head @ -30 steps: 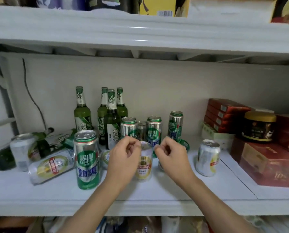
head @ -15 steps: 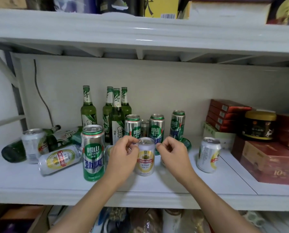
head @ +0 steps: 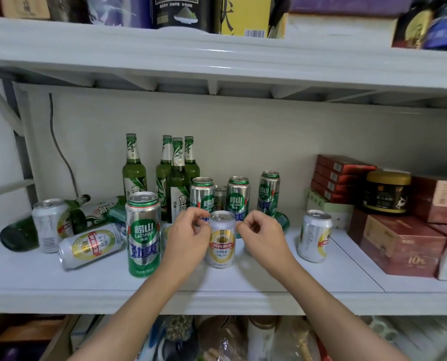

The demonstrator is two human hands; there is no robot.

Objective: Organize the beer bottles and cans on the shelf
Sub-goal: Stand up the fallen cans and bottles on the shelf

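Both hands have drawn slightly apart beside the upright small can (head: 221, 239) mid-shelf (head: 243, 287). Left hand (head: 188, 238) and right hand (head: 262, 237) flank it, fingers curled, each grip holding nothing, probably after setting it straight.

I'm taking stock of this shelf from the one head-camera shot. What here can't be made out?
- Small can in the back row: mostly hidden by the tall green cans in front; brand unreadable.
- Can behind the left hand: only a sliver shows.
- Green object behind the right hand: mostly covered; can or bottle unclear.
- Whether the fingers touch the small gold-label can: cannot tell.
- Lower shelf goods: blurred, cut by the bottom edge.
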